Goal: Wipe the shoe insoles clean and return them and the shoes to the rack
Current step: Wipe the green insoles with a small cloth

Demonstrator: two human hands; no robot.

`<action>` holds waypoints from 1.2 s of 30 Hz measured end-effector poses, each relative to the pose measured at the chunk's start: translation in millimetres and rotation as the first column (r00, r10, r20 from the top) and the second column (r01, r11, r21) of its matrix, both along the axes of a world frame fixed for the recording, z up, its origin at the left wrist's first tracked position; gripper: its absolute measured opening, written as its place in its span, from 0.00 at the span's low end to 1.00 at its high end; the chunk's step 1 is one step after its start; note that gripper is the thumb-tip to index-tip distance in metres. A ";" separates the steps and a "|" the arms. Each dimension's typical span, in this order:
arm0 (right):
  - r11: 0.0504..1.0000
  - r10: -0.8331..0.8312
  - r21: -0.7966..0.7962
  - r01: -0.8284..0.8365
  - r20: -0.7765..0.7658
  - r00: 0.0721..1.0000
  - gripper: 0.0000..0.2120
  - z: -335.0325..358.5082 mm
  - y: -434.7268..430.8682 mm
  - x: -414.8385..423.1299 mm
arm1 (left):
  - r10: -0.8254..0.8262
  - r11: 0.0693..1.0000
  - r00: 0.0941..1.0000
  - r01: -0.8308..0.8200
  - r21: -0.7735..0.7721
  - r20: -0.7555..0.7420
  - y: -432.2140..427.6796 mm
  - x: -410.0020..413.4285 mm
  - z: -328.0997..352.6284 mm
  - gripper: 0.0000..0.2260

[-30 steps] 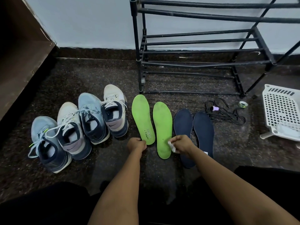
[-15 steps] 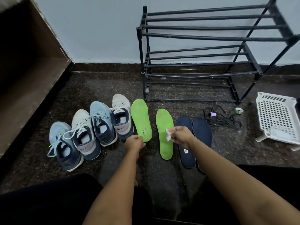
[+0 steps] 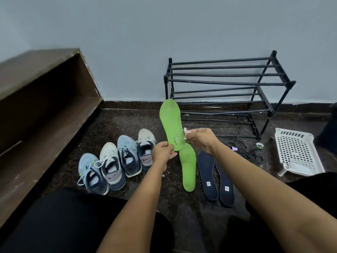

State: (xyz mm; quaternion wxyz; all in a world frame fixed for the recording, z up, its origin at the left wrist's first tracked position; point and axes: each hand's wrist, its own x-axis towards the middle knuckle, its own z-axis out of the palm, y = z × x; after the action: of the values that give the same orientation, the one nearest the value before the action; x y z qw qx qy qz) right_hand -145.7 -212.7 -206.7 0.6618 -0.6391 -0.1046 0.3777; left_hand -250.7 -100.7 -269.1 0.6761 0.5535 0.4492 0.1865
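The left hand (image 3: 163,153) pinches the heel end of a green insole (image 3: 170,125) between thumb and curled fingers and holds it up off the floor, toe pointing away toward the wall. The right hand (image 3: 200,138) is at the insole's right edge, its fingertips pinched round a small white wipe (image 3: 185,133) that touches or nearly touches the green surface; which one is hard to tell from here. Directly below, the second green insole (image 3: 188,170) lies flat on the dark speckled floor (image 3: 127,121), its toe end hidden behind the raised one. Just to its right a pair of navy insoles (image 3: 207,176) lie side by side, each with a small white label near the heel. To the left of the hands four sneakers (image 3: 128,156) stand in a tight row, touching one another, laces loose. Beyond the insoles the black metal shoe rack (image 3: 228,92) stands against the pale wall with bare tiers. Near its right foot lie a tangle of black cord (image 3: 249,154) and a small roll of tape (image 3: 259,145), and further right a white perforated plastic basket (image 3: 299,152). A brown wooden ledge (image 3: 45,106) runs along the left side.
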 end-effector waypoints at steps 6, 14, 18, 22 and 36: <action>1.000 0.006 -0.022 0.000 0.232 0.973 0.03 47.6 -10.9 -0.2 | -0.055 0.997 0.990 0.049 0.052 0.132 -11.4 3.5 68.1 0.09; 0.996 0.023 0.078 -0.047 0.286 0.958 0.05 99.9 -22.5 -9.5 | -0.190 0.979 0.961 0.170 0.111 0.199 -26.4 -4.5 135.3 0.12; 0.995 0.017 -0.087 0.044 0.596 0.803 0.04 115.4 -24.2 -12.2 | -0.293 0.956 0.931 0.287 0.060 0.216 -25.4 -9.7 162.9 0.07; 0.984 0.080 -0.166 0.071 0.755 0.651 0.04 134.2 -28.9 -23.7 | -0.412 0.911 0.872 0.404 0.085 0.264 -27.7 -17.4 186.0 0.16; 0.956 0.286 -0.275 -0.098 0.818 0.499 0.05 148.8 -21.9 -41.9 | -0.071 0.904 0.801 0.304 -0.300 0.595 -29.0 -6.0 214.5 0.39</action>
State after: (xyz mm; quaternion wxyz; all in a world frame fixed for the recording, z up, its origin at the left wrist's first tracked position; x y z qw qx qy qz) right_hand -187.6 -234.7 -57.9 0.4145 -0.7861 -0.4480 0.0972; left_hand -256.7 -129.6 -54.6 0.8886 0.3722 0.1952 0.1834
